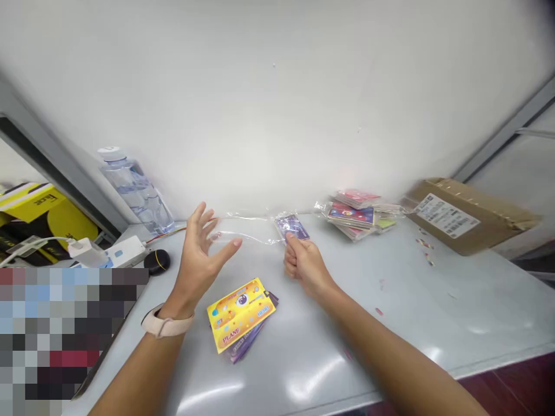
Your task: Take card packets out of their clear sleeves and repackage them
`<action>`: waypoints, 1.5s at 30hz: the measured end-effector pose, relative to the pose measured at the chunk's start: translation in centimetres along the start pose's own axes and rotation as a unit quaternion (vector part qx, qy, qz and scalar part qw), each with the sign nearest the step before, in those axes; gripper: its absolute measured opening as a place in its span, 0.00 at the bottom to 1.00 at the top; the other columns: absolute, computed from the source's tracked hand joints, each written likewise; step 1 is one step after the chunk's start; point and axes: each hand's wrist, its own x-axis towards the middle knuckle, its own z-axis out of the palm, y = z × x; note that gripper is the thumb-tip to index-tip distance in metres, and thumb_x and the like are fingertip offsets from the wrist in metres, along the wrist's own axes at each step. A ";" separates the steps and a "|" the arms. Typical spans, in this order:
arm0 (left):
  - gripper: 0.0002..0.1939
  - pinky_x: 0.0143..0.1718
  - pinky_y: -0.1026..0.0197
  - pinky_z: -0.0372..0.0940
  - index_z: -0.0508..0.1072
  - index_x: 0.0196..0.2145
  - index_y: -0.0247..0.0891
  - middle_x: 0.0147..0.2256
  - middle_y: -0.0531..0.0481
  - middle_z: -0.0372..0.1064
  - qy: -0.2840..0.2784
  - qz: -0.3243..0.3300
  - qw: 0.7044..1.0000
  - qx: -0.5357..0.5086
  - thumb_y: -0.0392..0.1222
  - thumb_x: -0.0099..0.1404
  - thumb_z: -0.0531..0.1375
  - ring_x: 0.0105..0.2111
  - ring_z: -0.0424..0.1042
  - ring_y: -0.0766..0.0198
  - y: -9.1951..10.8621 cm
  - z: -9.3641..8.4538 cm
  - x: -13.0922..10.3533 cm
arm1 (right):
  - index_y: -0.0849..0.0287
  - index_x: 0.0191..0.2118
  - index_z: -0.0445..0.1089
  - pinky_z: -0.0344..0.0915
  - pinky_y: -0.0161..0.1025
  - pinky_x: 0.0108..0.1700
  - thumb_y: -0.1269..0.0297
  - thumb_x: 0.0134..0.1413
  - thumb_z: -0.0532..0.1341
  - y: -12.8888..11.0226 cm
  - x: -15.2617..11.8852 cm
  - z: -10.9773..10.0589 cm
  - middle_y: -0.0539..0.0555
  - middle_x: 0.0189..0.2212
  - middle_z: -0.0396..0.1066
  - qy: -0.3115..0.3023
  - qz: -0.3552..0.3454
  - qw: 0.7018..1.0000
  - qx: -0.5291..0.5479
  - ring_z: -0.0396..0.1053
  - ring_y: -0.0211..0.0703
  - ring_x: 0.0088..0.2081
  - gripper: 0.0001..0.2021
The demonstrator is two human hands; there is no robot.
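Note:
Pinched by my right hand (306,263) is a purple card pack (291,226) in clear plastic; my thumb lies over its lower edge. From it a long clear plastic wrapper (247,227) stretches left toward my left hand (202,248). My left hand is open, thumb and fingers spread around the wrapper's far end; whether it touches the film I cannot tell. Below and between my hands, a yellow card (243,312) printed "PLANE" lies on top of purple cards (247,345) on the grey table (321,358).
Wrapped card packs (353,214) are piled at the back right, beside a taped cardboard box (470,214). A water bottle (136,193) leans at the back left, near a power strip (125,252) and a round black case (156,262). Small paper scraps (427,254) lie on the right.

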 end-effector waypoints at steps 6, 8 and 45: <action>0.60 0.70 0.29 0.53 0.46 0.76 0.46 0.74 0.35 0.50 -0.126 0.189 0.914 0.335 0.61 0.57 0.73 0.72 0.53 0.35 -0.4 -0.5 -0.5 | 0.52 0.20 0.50 0.37 0.35 0.20 0.33 0.51 0.68 0.1 0.2 -0.3 0.41 0.16 0.44 -0.030 -0.015 0.993 -0.111 0.39 0.30 0.17 0.34; 0.61 0.68 0.29 0.56 0.46 0.76 0.42 0.72 0.32 0.53 -0.188 0.176 0.893 0.369 0.62 0.56 0.73 0.71 0.56 0.32 -0.6 -0.3 -0.8 | 0.53 0.19 0.51 0.39 0.35 0.21 0.32 0.51 0.67 0.1 0.0 -0.2 0.42 0.16 0.46 -0.060 -0.017 0.990 -0.128 0.40 0.30 0.18 0.34; 0.27 0.49 0.46 0.69 0.67 0.54 0.39 0.50 0.44 0.74 -0.128 0.028 0.919 0.373 0.49 0.62 0.69 0.49 0.75 0.48 -0.6 -0.5 -0.4 | 0.56 0.23 0.67 0.53 0.37 0.25 0.47 0.59 0.67 -2.6 0.5 0.5 0.48 0.19 0.65 -0.063 -0.125 0.925 -0.355 0.58 0.37 0.20 0.22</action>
